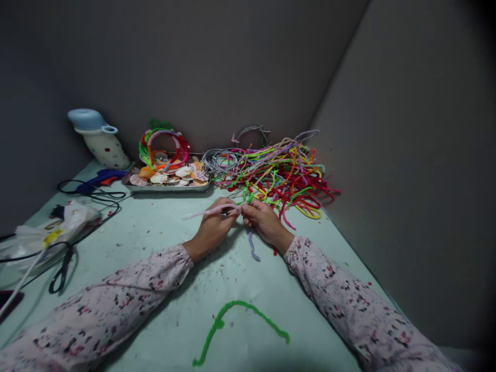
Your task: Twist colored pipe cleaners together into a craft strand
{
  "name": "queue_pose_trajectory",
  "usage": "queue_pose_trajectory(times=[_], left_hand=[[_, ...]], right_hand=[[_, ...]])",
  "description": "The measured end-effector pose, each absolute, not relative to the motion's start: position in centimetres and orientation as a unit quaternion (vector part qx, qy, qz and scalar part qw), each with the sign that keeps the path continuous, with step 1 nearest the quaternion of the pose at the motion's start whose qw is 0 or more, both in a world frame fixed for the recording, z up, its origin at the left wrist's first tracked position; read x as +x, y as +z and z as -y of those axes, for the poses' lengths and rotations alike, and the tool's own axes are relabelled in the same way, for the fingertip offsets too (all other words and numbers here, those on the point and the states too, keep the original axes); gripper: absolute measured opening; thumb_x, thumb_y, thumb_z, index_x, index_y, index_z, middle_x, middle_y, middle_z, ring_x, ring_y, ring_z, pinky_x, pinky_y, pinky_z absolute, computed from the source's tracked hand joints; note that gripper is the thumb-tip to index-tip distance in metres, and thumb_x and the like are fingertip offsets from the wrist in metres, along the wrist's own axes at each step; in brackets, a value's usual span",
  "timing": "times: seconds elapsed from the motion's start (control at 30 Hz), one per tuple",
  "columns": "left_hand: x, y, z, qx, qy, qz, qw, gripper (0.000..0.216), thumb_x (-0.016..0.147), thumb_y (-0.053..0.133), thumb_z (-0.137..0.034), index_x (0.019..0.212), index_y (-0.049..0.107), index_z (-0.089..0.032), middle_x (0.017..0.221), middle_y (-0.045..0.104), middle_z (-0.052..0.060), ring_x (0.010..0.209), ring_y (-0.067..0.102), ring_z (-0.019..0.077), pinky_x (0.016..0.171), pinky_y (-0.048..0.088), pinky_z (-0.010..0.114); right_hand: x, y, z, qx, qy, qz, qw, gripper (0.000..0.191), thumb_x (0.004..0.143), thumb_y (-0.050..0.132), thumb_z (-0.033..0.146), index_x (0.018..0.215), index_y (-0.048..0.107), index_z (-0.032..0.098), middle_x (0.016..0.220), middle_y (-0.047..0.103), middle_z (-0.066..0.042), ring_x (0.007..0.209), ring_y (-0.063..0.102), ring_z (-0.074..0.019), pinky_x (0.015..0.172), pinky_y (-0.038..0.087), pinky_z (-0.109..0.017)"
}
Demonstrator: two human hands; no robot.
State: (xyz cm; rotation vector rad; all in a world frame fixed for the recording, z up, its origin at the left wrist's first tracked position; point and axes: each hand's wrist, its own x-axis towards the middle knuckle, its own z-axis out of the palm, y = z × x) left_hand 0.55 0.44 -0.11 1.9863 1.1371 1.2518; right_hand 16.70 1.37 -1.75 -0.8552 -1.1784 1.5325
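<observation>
Both hands meet over the middle of the table, fingertips pinched close together. A pale pink pipe cleaner (pixel 217 208) runs through the fingers of my left hand (pixel 214 230), its free end pointing left. My right hand (pixel 268 223) grips the same work at a green twisted pipe cleaner piece (pixel 248 197) that sticks up between the hands. Below my right hand hangs a lavender pipe cleaner end (pixel 253 246); where it joins is hidden. Nearer to me, a bent green pipe cleaner (pixel 240 304) lies on the table.
Behind my hands are a pile of colourful pipe cleaners (pixel 287 165), coiled grey wire (pixel 222 161) and a metal tray (pixel 166 189) of shells with wrapped hoops (pixel 145 147). At left are a bottle (pixel 101 147), a blue glue gun (pixel 93 182), black cables (pixel 64 268) and a plastic bag (pixel 75 219).
</observation>
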Motion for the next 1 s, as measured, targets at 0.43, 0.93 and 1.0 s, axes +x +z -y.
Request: queue_pose_trajectory(times=[0.43,0.93,1.0], left_hand=[[0.51,0.45,-0.15,0.718,0.453,-0.442,0.290,0.020,0.086,0.053,-0.034,0.078,0.058,-0.016,0.074,0.059,0.001,0.070,0.053,0.0133,0.065,0.042,0.025],[0.54,0.23,-0.37,0.717,0.456,-0.447,0.279,0.021,0.088,0.048,-0.035,0.080,0.057,-0.018,0.078,0.058,0.001,0.074,0.053,0.0147,0.068,0.041,0.026],[0.51,0.15,-0.43,0.718,0.452,-0.450,0.277,0.023,0.088,0.047,-0.036,0.078,0.055,-0.018,0.074,0.056,0.000,0.071,0.050,0.0144,0.066,0.040,0.026]], right_hand=[[16.69,-1.71,-1.24,-0.346,0.635,0.488,0.489,0.027,0.073,0.070,0.042,0.079,0.061,0.017,0.065,0.056,0.003,0.054,0.048,-0.0074,0.051,0.034,-0.021],[16.77,-1.91,-1.62,-0.345,0.655,0.440,0.507,0.031,0.074,0.069,0.047,0.077,0.060,0.018,0.070,0.058,0.002,0.054,0.050,-0.0064,0.049,0.037,-0.019],[16.76,-1.88,-1.59,-0.345,0.656,0.442,0.505,0.031,0.073,0.070,0.047,0.076,0.059,0.017,0.070,0.059,0.002,0.054,0.050,-0.0063,0.049,0.037,-0.019]])
